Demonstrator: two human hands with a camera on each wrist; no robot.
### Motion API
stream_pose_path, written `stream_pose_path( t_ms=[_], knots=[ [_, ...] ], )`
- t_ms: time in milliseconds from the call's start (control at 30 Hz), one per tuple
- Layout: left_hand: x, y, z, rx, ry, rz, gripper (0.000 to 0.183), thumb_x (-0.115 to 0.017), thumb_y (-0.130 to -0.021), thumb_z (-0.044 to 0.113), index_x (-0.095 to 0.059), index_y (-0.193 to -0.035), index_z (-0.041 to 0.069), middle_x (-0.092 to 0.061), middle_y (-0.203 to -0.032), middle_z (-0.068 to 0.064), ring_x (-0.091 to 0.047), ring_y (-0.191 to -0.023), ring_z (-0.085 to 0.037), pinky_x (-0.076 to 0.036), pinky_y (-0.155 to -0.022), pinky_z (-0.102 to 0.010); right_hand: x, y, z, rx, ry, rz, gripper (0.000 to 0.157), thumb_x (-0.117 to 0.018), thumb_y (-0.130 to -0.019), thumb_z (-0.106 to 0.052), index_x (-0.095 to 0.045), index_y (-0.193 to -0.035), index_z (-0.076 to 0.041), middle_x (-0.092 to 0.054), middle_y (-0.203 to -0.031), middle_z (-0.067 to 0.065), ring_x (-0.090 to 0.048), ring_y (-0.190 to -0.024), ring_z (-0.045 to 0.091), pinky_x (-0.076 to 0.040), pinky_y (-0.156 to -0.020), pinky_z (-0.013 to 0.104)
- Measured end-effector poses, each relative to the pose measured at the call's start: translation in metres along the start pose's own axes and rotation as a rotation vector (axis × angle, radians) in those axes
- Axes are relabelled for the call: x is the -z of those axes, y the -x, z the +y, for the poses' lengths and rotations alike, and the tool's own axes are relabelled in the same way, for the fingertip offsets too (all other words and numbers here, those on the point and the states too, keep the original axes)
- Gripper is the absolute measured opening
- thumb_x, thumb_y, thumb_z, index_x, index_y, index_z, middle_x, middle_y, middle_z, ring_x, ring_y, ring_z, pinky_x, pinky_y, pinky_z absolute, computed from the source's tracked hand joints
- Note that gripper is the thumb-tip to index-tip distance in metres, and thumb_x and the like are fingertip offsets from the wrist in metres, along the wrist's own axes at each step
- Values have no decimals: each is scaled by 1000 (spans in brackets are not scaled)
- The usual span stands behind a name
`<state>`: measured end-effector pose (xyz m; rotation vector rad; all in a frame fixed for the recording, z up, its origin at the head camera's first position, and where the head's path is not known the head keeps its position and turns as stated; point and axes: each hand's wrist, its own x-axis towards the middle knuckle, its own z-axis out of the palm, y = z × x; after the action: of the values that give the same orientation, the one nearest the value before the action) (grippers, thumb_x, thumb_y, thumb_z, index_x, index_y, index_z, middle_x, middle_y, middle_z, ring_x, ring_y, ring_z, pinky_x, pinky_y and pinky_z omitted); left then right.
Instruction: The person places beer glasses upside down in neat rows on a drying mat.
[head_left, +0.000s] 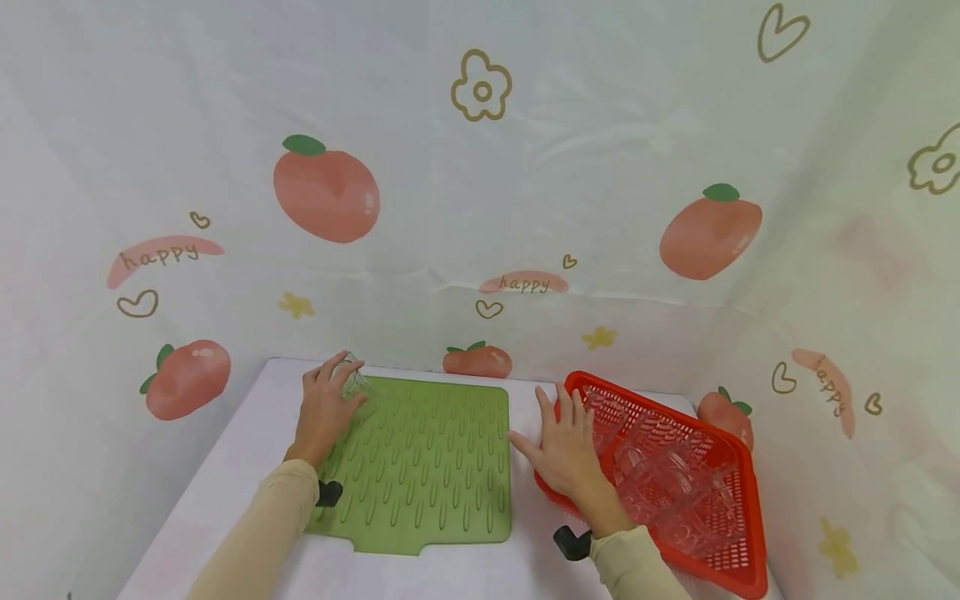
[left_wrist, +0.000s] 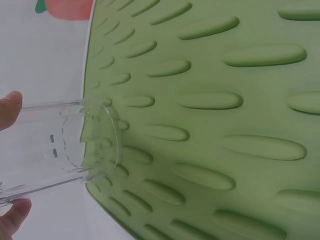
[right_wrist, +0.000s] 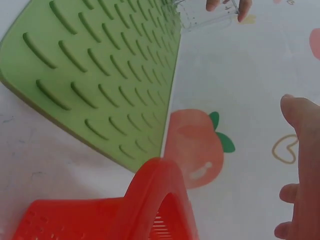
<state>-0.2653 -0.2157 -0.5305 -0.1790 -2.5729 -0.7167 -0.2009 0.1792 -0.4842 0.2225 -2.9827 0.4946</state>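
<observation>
My left hand (head_left: 324,415) grips a clear drinking glass (left_wrist: 52,162) by its sides, with fingers and thumb on opposite sides in the left wrist view. The glass is at the far left corner of a green drying mat (head_left: 427,458) with raised oval ridges; its round end overlaps the mat's edge. My right hand (head_left: 564,446), fingers spread and holding nothing, hovers by the left rim of a red plastic basket (head_left: 756,533). Several clear glasses (head_left: 660,467) lie inside that basket.
The mat lies on a white-covered table (head_left: 217,517), left of the basket. Behind and beside the table hangs a pale curtain (head_left: 570,167) printed with fruit, hearts and flowers. Dark wrist mounts (head_left: 572,543) show at both sleeves.
</observation>
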Motion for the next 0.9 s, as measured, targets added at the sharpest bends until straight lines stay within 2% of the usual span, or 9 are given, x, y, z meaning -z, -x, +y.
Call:
stream_pose_path(
  t_ms=[200,300,667,900],
  knots=[
    [-5,-6,-4,-15,-2,-10,64,-87,-80,15,-60,-139,14,-42,-157,-16,-39,-132,-53,-46,-101,-64,2,0,5,-13,-11,-13,94,-58,-92,-67,-26,-162,-14,-13,-169,20,-8,-156,49,-9,-122,75],
    [-6,-9,-3,-15,-13,-29,65,-86,-81,14,-60,-139,13,-42,-157,-17,-38,-133,-53,-47,-100,-64,3,0,7,-8,-9,-3,94,-59,-92,-66,-27,-161,-13,-14,-169,21,-10,-156,50,-11,-121,75],
    [0,-18,3,47,-11,-153,75,-83,-85,15,-48,-151,13,-32,-164,-19,-31,-142,-54,-51,-95,-65,8,-4,14,-36,27,-18,95,-59,-91,-67,-26,-162,-12,-16,-168,21,-9,-156,48,-13,-122,74],
    [1,-19,1,76,2,-173,77,-82,-87,17,-44,-154,12,-30,-165,-20,-28,-145,-55,-48,-99,-68,9,-4,17,-40,18,-31,93,-59,-93,-64,-25,-162,-12,-16,-167,22,-10,-155,49,-13,-121,75]
  ],
)
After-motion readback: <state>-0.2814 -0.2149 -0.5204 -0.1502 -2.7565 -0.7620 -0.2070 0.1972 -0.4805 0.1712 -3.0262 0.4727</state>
